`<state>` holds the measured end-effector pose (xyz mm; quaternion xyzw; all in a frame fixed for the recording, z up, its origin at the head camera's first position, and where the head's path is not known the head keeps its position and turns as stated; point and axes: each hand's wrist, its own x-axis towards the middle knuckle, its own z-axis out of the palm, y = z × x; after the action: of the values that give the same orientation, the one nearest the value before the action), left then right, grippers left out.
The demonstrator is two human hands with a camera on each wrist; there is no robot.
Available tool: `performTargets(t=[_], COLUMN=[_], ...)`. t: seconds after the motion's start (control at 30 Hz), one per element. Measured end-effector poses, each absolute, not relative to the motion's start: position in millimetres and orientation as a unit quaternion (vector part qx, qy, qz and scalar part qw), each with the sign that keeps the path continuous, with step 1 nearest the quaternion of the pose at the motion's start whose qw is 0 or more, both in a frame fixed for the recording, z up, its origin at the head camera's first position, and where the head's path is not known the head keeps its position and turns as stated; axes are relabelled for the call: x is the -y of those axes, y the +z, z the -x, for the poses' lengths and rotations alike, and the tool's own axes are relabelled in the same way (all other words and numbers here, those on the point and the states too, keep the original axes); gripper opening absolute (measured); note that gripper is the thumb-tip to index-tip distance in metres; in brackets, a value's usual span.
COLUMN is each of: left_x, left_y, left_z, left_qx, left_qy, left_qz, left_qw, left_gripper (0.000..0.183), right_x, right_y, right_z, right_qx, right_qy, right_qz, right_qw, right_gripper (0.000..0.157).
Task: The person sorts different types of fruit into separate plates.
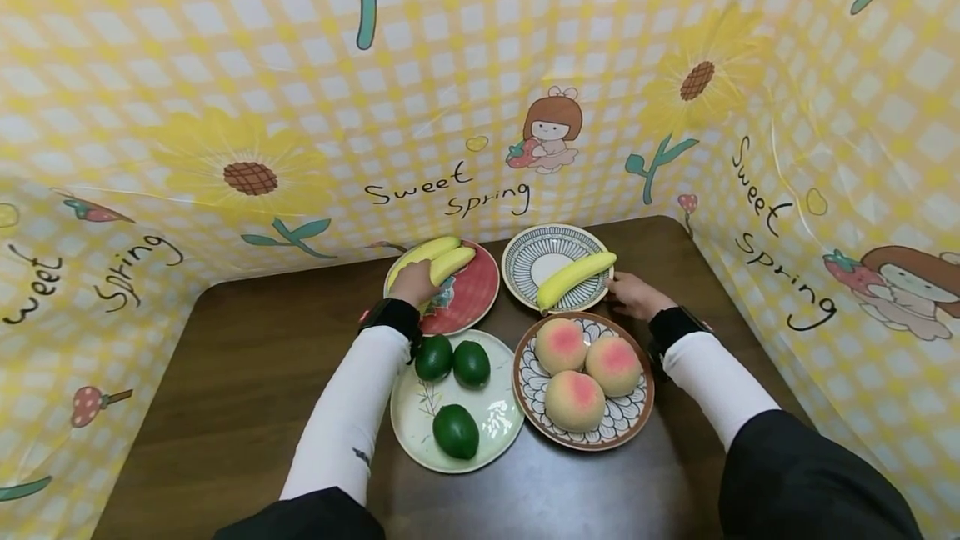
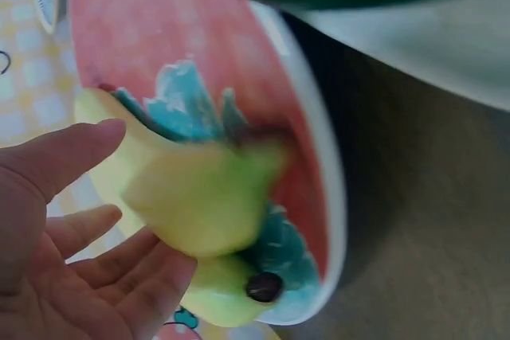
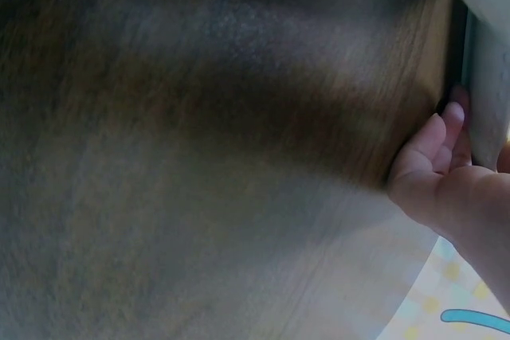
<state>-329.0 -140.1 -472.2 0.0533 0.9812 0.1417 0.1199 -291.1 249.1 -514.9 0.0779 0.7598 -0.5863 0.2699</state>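
Observation:
In the head view, my left hand (image 1: 415,282) is at two bananas (image 1: 452,265) on a red plate (image 1: 480,290). The left wrist view shows its thumb and fingers spread apart around the upper banana (image 2: 187,189), whose stem end is blurred. My right hand (image 1: 637,297) holds the right rim of a blue-and-white patterned plate (image 1: 525,261), which bears one banana (image 1: 573,280). Seen from the right wrist, the fingers of the right hand (image 3: 446,173) bend at the plate's pale side (image 3: 490,77); the thumb is mostly hidden.
Three dark green fruits (image 1: 456,432) lie on a pale green plate (image 1: 491,440) in front. Beside it, a brown-rimmed plate (image 1: 525,407) carries three peaches (image 1: 575,401). The plates stand close together on the wooden table (image 1: 247,373). Checked cloth walls (image 1: 420,107) enclose the back and sides.

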Motion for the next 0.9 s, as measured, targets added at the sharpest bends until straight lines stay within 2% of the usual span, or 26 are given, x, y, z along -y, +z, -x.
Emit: performTargets(t=[0.2, 0.3, 0.53, 0.7, 0.8, 0.9], left_x=[141.2, 137.2, 103.2, 60.6, 36.5, 18.8], left_y=[-485.0, -483.5, -460.5, -451.7, -453.3, -463.0], left_z=[331.6, 330.7, 337.2, 344.1, 343.5, 340.9], left_qx=[-0.978, -0.978, -0.968, -0.945, -0.929, -0.92], left_qy=[0.158, 0.163, 0.204, 0.259, 0.294, 0.314], left_qz=[-0.036, -0.038, -0.119, -0.182, -0.189, -0.179], left_qw=[0.128, 0.123, 0.086, 0.087, 0.121, 0.152], left_gripper=[0.049, 0.042, 0.035, 0.054, 0.067, 0.069], right_x=[-249.5, -250.4, -257.8, -259.2, -256.0, -250.0], right_y=[-513.7, -513.1, -510.6, -513.2, -515.5, -519.6], right_z=[294.3, 296.0, 301.0, 300.7, 297.0, 292.6], right_qx=[-0.762, -0.762, -0.765, -0.76, -0.761, -0.759], right_qy=[-0.585, -0.585, -0.584, -0.59, -0.589, -0.589], right_qz=[-0.082, -0.086, -0.089, -0.081, -0.079, -0.079], right_qw=[0.267, 0.266, 0.256, 0.26, 0.262, 0.265], right_gripper=[0.054, 0.054, 0.052, 0.053, 0.053, 0.053])
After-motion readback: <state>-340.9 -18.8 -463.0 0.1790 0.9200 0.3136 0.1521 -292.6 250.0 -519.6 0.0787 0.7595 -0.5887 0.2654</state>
